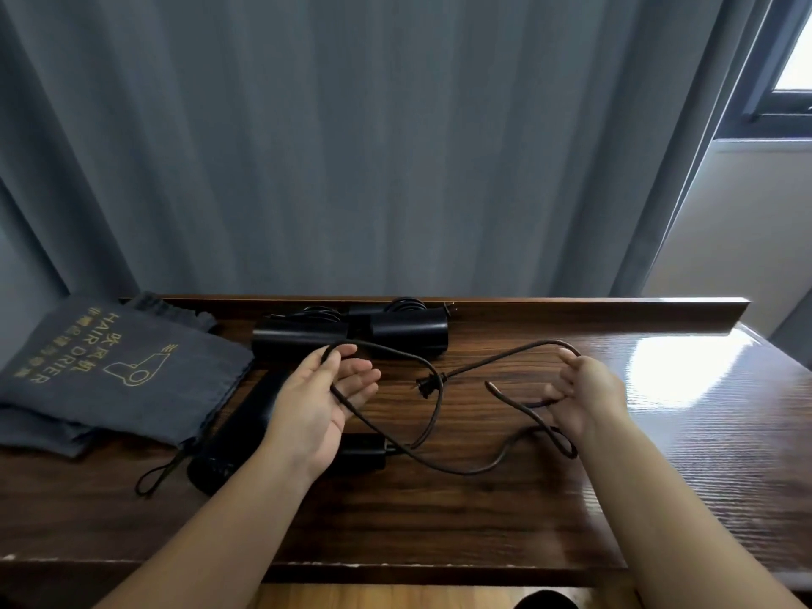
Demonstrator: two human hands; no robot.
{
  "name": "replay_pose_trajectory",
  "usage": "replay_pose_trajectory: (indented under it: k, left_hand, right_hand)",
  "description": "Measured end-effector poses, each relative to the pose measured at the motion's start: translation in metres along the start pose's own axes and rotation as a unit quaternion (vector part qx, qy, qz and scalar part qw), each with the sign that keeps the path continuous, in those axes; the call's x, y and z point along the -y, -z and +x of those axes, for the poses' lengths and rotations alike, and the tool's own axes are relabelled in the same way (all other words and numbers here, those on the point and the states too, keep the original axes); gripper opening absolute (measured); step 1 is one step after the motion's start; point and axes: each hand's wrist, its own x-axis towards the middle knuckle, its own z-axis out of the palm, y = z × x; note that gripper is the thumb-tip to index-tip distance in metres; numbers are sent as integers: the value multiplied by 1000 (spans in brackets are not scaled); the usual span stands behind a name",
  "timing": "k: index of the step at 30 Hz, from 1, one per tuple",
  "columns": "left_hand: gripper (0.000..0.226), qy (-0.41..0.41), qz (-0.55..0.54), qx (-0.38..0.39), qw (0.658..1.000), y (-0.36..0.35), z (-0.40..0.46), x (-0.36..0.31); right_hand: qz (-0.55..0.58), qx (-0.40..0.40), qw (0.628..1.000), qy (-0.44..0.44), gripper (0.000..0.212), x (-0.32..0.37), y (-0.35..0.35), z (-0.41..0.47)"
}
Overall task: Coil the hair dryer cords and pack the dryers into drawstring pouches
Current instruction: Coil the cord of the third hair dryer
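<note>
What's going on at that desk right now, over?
Left hand open, cord looped over its palm. Right hand gripping the cord. Plug hanging free. Pouches unfilled at left; nothing obstructing.

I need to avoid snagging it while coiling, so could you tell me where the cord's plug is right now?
In the head view the plug sits mid-table between the left hand and the right hand, nearer the left, in front of the two black dryers at the back.

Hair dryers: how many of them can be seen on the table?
3. One hair dryer lies near the front, partly under the left hand. Two more hair dryers lie side by side at the back edge. Others may be hidden.
</note>
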Motion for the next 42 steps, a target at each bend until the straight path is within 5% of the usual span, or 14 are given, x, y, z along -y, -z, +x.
replay_pose_trajectory:
  k: [4, 7, 10, 13, 16, 19, 22, 25, 28, 31, 33, 35, 38, 42]
  left_hand:
    - [27, -10, 129, 46, 990, 2, -2, 5]
    - [29, -47, 329, 65, 941, 2, -2, 12]
    - [29, -42, 401, 53, 914, -5, -3, 12]
    - [38, -32, 466, 52, 883, -14, -4, 10]
    - [48, 44, 406, 57, 911, -24, -8, 9]
    - [54, 124, 328, 47, 935, -31, -6, 8]
    - [54, 179, 171, 10, 969, -33, 5, 10]
    - [47, 205, 12, -38, 978, -33, 17, 15]
    - [43, 210, -104, -69, 970, -32, 27, 21]
    - [45, 210, -139, -99, 963, -32, 35, 26]
    - [47, 204, -133, -104, 964, -33, 37, 29]
    - [47, 197, -124, -97, 968, -36, 37, 32]
    - [45, 176, -91, -76, 977, -42, 31, 34]
    - [43, 145, -23, -53, 988, -45, 22, 33]
  right_hand:
    - [86, 109, 990, -37, 28, 4, -2, -8]
    - [175, 158, 970, -59, 29, 9, -4, -5]
    - [213, 165, 961, -59, 22, 16, -9, -5]
    - [186, 195, 962, -44, 15, 19, -18, -6]
    - [130, 183, 973, -46, 28, 20, -30, -1]
    - [-116, 177, 976, 54, 24, 21, -34, 2]
    - [-472, 155, 837, 227, 20, 21, -27, 5]
    - [-603, 159, 741, 250, 25, 19, -19, 11]
    - [-495, 162, 830, 201, 29, 22, -8, 17]
    - [-324, 221, 915, 96, 68, 28, 9, 19]
    - [-371, 300, 870, 125, 73, 29, 22, 16]
    - [-517, 336, 771, 161, 80, 28, 28, 9]
    - [-679, 261, 649, 223, 121, 18, 21, 1]
    - [-769, 204, 569, 209, 132, -3, 8, -11]
